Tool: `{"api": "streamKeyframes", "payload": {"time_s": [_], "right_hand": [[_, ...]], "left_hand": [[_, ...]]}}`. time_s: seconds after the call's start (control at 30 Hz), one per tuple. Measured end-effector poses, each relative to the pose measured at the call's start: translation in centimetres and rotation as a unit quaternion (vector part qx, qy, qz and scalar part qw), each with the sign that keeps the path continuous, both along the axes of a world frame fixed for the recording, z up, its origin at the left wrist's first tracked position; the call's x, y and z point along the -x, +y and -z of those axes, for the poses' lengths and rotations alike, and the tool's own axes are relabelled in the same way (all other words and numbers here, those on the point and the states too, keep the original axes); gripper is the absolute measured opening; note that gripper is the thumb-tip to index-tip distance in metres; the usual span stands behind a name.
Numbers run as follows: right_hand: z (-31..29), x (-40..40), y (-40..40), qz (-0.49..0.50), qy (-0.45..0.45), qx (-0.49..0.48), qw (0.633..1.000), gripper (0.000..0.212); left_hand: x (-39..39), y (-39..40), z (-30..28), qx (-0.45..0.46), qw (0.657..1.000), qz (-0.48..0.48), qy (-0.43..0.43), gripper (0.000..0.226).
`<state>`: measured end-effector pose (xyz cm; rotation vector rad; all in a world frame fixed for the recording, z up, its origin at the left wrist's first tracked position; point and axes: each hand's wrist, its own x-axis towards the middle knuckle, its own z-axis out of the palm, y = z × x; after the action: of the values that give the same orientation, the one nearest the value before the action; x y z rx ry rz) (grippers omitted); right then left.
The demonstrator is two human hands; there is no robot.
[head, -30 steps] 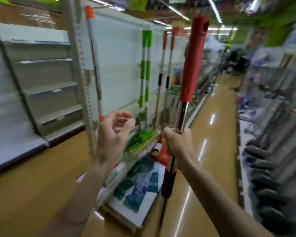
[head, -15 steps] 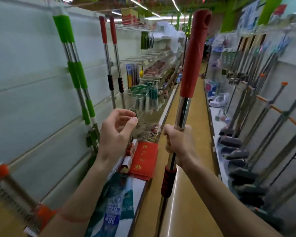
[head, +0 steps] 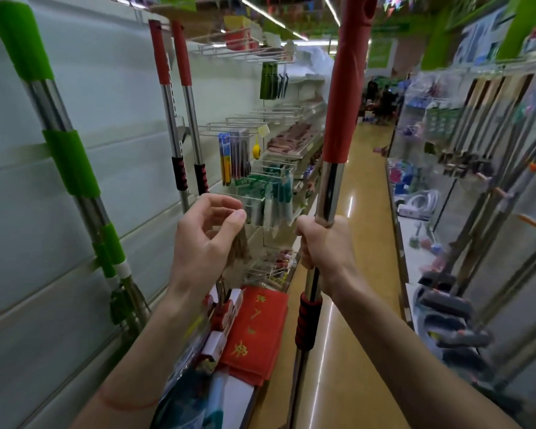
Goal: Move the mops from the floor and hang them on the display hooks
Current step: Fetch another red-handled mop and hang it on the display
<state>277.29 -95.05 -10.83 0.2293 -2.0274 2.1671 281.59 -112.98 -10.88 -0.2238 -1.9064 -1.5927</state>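
Note:
My right hand [head: 324,246] grips the steel shaft of a red-handled mop [head: 344,97], held upright in the aisle; its head is out of view below. My left hand [head: 205,239] is raised beside it, fingers curled and apart, holding nothing. Two red-handled mops [head: 174,88] hang on the white display wall [head: 112,113] just beyond my left hand. Green-handled mops [head: 65,156] hang on the same wall at the left.
Wire hooks and baskets of small goods [head: 260,181] stick out of the left shelving. Red folded mats [head: 254,329] lie on the low shelf. Several mops and squeegees [head: 464,286] line the right shelving. The yellow floor aisle [head: 362,212] runs ahead.
The view has moved forward along the left wall; the hung red and green mops are now closer. My right hand keeps the mop upright and my left hand stays raised.

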Motion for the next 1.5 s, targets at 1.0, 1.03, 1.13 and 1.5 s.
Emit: {"api": "streamKeyframes", "payload": {"time_s": [1.0, 1.03, 1.13, 1.5], "right_hand": [[-0.1, 43.2, -12.5, -0.366, 0.027, -0.049, 0.929, 0.03], [-0.3, 43.5, -13.0, -0.388, 0.027, -0.049, 0.92, 0.031], [-1.6, 44.0, -14.2, -0.432, 0.026, -0.045, 0.9, 0.033], [-7.3, 46.8, -17.1, -0.47, 0.012, -0.058, 0.881, 0.044]], "left_hand": [[34.7, -3.5, -2.8, -0.009, 0.938, -0.345, 0.033, 0.006], [34.9, -3.4, -2.8, -0.007, 0.933, -0.359, 0.031, 0.006], [35.2, -3.6, -3.2, 0.0, 0.916, -0.401, 0.029, 0.006], [34.2, -5.2, -5.5, 0.004, 0.88, -0.472, 0.045, 0.01]]}}
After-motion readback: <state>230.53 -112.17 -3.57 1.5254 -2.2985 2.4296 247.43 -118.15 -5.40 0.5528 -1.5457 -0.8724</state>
